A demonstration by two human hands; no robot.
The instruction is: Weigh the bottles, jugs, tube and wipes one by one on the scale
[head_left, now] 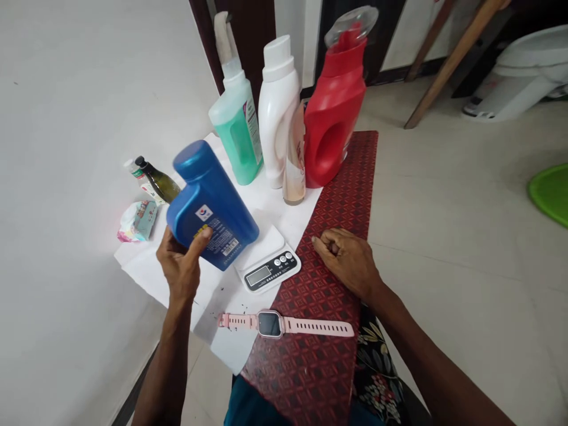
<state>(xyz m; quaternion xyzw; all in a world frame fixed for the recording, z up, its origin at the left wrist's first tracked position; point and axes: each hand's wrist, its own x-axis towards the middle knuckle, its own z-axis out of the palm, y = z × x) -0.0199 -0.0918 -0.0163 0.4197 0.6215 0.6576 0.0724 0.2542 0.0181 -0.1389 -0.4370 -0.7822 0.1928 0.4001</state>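
Note:
My left hand (183,260) grips a blue plastic bottle (222,207) by its side, thumb across the printed label. The bottle tilts to the left, its lower end over or against a white digital scale (271,272); I cannot tell if they touch. Loosely curled, my right hand (344,257) rests on the red patterned tabletop (310,367), right of the scale. Whether anything is inside its fingers is hidden. A pink smartwatch (269,323) lies flat in front of the scale, its strap stretched out.
Behind stand a green-liquid bottle (239,130), a white bottle (275,112), a clear bottle (294,171) and a red jug (335,112). At left are a dark green bottle (157,180) and a tissue pack (138,222). White paper (177,281) covers part of the table beside the wall.

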